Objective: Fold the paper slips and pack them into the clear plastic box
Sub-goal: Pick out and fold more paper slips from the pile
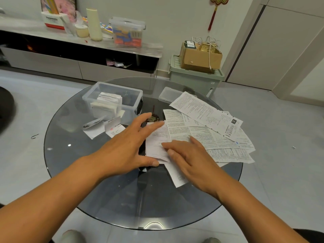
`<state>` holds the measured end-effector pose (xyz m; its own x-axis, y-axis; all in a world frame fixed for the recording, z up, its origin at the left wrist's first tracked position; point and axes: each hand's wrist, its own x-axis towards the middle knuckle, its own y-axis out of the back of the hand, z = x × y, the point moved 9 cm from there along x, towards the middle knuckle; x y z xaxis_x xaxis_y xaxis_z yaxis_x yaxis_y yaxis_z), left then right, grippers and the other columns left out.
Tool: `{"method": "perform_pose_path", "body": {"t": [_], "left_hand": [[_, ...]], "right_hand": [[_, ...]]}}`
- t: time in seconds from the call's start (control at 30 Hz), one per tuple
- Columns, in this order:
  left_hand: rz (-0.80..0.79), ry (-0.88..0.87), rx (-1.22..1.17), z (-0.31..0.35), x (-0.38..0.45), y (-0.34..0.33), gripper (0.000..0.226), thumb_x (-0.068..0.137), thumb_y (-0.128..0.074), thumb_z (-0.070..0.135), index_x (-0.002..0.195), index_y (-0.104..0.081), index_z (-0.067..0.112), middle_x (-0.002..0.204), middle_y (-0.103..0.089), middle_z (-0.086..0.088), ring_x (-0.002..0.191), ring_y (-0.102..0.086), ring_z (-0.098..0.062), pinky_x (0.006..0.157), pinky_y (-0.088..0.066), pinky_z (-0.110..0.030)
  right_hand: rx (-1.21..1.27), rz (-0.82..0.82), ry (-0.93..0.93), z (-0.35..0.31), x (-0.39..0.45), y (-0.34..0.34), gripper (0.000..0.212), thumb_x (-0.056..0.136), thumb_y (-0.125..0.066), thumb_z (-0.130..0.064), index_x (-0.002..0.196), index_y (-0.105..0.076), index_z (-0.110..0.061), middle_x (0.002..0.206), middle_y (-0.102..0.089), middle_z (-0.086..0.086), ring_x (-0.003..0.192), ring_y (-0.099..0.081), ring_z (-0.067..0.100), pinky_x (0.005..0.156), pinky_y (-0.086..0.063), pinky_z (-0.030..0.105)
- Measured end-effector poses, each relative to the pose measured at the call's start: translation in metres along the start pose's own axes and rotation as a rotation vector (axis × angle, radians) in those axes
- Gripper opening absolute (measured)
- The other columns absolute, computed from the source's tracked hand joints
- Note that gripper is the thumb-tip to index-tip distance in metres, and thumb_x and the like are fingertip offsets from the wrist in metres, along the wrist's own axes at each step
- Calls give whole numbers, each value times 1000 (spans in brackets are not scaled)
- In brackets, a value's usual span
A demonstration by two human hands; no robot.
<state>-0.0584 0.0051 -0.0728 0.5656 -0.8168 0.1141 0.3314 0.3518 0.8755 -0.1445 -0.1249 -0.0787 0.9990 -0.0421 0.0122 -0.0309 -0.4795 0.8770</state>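
Note:
A white paper slip (157, 142) lies at the middle of the round glass table (105, 199). My left hand (129, 146) is spread flat over its left edge, fingers straight, thumb at its lower corner. My right hand (185, 155) presses flat on its right side with straight fingers. A pile of printed paper slips (210, 127) fans out to the right. The clear plastic box (112, 102) stands at the far left of the table, holding several folded slips upright. Its lid (169, 94) lies behind the pile.
Two folded cards (103, 128) lie in front of the box. A small dark object (153, 118) sits beside my left fingertips. Beyond the table stand a low cabinet (78, 50) with containers and a green bin (196, 78) carrying a cardboard box.

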Motion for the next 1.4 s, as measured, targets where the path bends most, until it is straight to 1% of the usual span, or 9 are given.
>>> {"method": "perform_pose_path", "body": {"t": [0.07,0.17,0.4,0.5,0.6,0.83,0.97,1.13,1.4], "left_hand": [[23,-44,138,-1,1,-1,76,83,-63,67,150,-38,44,165,-1,19,137,-32,-5,107,-42,-32],[31,-121,201,3,3,-2,38,97,-50,54,130,-64,40,147,-50,13,125,-47,-14,99,-48,-41],[-53,68,-134,-8,4,-1,65,94,-35,70,80,-64,14,88,-64,-10,80,-60,-23,74,-50,-51],[-151,87,-264,2,-2,-5,70,87,-29,82,106,-70,28,107,-70,2,94,-64,-10,86,-53,-39],[-140,114,-397,1,-1,-3,70,78,-38,89,141,-38,59,114,-67,23,100,-61,6,93,-49,-26],[-14,158,-259,-7,3,-10,80,87,-77,33,146,-26,54,86,-61,12,71,-62,-8,73,-55,-33],[58,128,-171,-7,4,-6,77,85,-79,35,144,-33,51,117,-46,20,80,-56,-3,78,-52,-27],[41,38,-35,-8,9,-10,53,87,-74,44,136,-55,44,149,-32,18,129,-36,-5,106,-38,-29],[-72,-76,273,-1,7,-13,78,81,-28,86,138,-56,41,141,-51,22,126,-43,-6,103,-38,-31]], "right_hand": [[15,4,-10,2,0,2,36,110,-42,-31,142,-56,-38,143,-56,-22,127,-35,-23,127,-9,38],[55,11,-18,3,-1,6,42,104,-51,-18,141,-57,-38,136,-54,-30,110,-27,-38,127,-14,36],[61,143,-47,8,-1,17,17,91,-73,-39,104,-68,-31,100,-65,-14,95,-56,10,88,-43,34],[148,187,-41,7,-1,19,18,92,-72,-41,79,-70,-30,77,-66,-8,75,-58,11,75,-40,32],[285,168,-115,15,-1,13,18,90,-75,-41,75,-67,-37,70,-65,-10,67,-58,8,65,-40,28],[283,180,-225,20,3,-3,65,76,-82,-49,129,-45,-52,84,-66,-20,81,-64,3,85,-48,35],[262,194,-274,24,7,-3,72,77,-81,-52,132,-35,-57,84,-64,-12,85,-63,5,84,-51,37],[177,187,-314,32,11,-1,33,89,-71,-46,120,-60,-40,85,-62,-12,82,-60,4,77,-47,32],[134,55,-185,23,11,-1,31,92,-67,-45,123,-62,-42,116,-53,-17,102,-55,4,95,-47,33]]}}
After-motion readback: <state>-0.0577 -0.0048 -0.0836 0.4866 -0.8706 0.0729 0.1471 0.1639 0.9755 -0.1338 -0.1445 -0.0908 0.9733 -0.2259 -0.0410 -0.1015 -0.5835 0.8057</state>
